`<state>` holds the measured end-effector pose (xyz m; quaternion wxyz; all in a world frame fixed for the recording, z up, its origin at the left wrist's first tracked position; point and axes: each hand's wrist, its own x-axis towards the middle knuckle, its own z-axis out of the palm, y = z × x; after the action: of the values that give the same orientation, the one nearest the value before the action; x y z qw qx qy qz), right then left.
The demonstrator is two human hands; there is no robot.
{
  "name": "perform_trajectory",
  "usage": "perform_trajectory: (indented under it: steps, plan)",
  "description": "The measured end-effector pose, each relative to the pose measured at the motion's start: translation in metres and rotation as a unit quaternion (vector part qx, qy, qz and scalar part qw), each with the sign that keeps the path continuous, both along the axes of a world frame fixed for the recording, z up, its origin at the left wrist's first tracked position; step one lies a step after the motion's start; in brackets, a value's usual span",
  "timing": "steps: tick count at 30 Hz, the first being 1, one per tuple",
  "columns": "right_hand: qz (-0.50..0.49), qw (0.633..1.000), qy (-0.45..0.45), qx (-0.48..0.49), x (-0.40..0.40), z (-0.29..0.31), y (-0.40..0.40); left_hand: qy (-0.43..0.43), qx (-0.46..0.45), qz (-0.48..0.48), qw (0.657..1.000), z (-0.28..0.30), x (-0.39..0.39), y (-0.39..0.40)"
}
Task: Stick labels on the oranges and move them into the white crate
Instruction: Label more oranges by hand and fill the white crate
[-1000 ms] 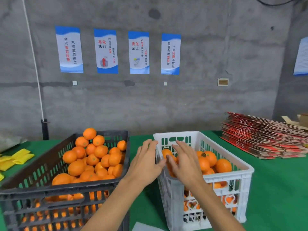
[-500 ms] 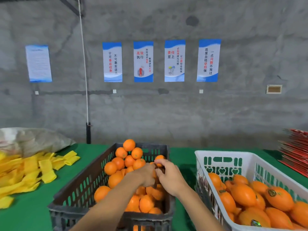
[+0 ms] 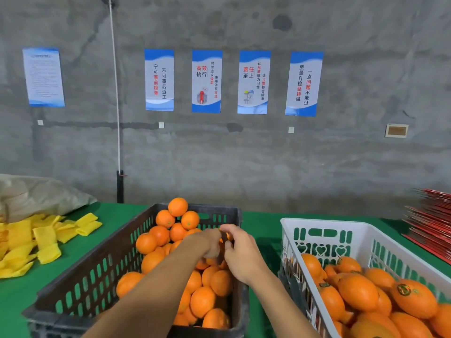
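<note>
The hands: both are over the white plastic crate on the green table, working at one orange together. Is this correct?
Not quite. In the head view, the left hand and right hand meet over the dark grey plastic crate, not the white plastic crate, at one orange barely visible between them.

Fruit packing workshop. Bare concrete wall [image 3: 317,154] carries workplace quality posters [image 3: 207,81]; below it, a green-covered table [image 3: 258,230] holds crated oranges [image 3: 178,207], yellow foam sleeves [image 3: 46,236] and flat cartons [image 3: 432,223].
</note>
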<state>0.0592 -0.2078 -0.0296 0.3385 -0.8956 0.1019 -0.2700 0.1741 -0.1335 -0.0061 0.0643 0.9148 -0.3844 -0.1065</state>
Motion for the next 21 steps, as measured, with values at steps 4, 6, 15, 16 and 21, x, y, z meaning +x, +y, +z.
perform_trajectory:
  steps: [4,6,15,16,21]
  plan:
    - [-0.018,0.995,-0.093,0.007,-0.021,0.008,0.006,-0.076,-0.182,-0.049,0.979,0.04,-0.04,0.03]
    - [-0.008,0.986,-0.162,0.028,-0.044,0.015,0.014,-0.089,-0.273,-0.072,0.955,0.048,-0.067,0.049]
    - [-0.033,0.943,-0.329,0.048,-0.184,-0.002,0.027,-0.109,-0.481,-0.08,0.866,0.013,-0.214,0.055]
    - [-0.042,0.943,-0.328,0.047,-0.199,-0.015,0.025,-0.094,-0.481,-0.084,0.868,-0.001,-0.227,0.052]
    - [-0.06,0.96,-0.267,0.064,-0.238,-0.093,0.016,-0.017,-0.451,-0.09,0.888,-0.089,-0.251,0.04]
